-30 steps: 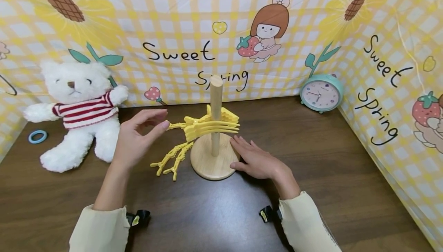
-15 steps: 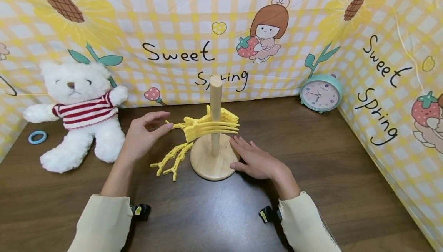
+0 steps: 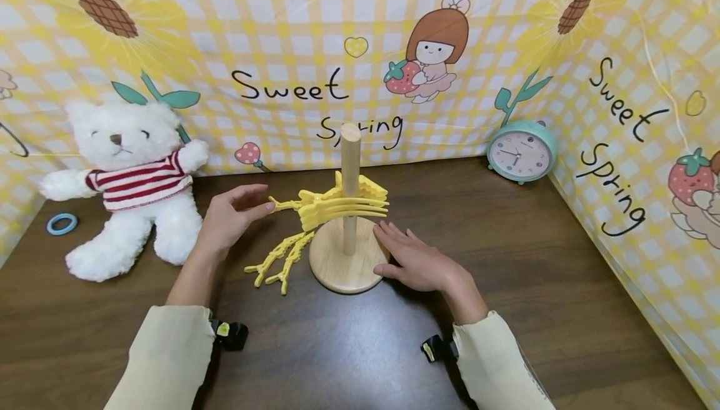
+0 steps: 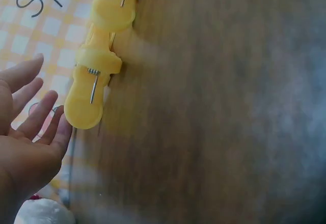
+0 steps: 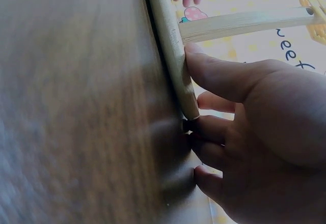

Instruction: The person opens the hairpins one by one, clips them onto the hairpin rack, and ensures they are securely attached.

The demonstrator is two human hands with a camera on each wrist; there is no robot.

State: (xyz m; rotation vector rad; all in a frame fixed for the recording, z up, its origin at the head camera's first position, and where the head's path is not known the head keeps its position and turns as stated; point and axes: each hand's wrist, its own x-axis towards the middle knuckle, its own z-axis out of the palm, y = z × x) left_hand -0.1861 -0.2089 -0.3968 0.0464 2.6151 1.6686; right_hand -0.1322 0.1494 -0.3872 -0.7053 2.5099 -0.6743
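Note:
In the head view, a round wooden base (image 3: 337, 269) carries an upright wooden post (image 3: 351, 160). Around or against the post, above the base, is a yellow plastic piece with long curved prongs (image 3: 343, 210); its attachment is hidden. Jointed yellow strands (image 3: 292, 263) trail left of it. My left hand (image 3: 230, 216), fingers loosely bent, is at the tip of the upper yellow strand (image 3: 288, 205). The left wrist view shows a spring clip (image 4: 84, 102) beside my fingertips, perhaps touching. My right hand (image 3: 419, 263) rests at the base's right edge, thumb on the rim in the right wrist view.
A white teddy bear (image 3: 137, 185) in a striped shirt sits at the left, beside a blue ring (image 3: 60, 224). A mint alarm clock (image 3: 522, 152) stands at the back right. Checked cloth (image 3: 304, 16) borders the brown table (image 3: 337, 360) behind and to the right.
My left hand has shifted slightly right and down, then drawn back a little from the strand tip. The right hand, the base and the yellow piece look unmoved.

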